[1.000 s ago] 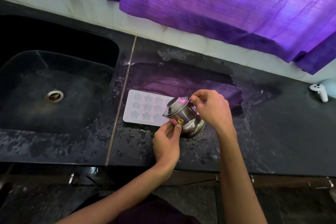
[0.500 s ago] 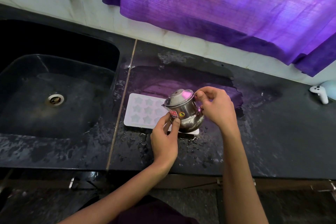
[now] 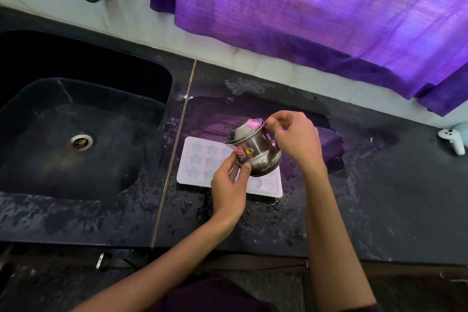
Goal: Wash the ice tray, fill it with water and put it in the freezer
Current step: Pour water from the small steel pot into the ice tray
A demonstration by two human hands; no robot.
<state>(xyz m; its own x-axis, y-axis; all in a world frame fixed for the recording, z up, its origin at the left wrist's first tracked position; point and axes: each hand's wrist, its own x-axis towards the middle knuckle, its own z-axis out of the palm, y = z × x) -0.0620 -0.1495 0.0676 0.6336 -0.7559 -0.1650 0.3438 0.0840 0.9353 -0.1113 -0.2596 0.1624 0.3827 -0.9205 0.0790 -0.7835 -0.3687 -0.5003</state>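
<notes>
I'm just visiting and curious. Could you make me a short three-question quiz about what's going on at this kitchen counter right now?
1. True or false: the ice tray lies inside the sink.
2. Which hands hold the steel pot? A) left only B) right only C) both
3. What shape are the tray's moulds?

Key:
1. False; it lies on the wet counter, right of the sink.
2. C; the left hand supports it low, the right hand grips near the rim.
3. Stars.
</notes>
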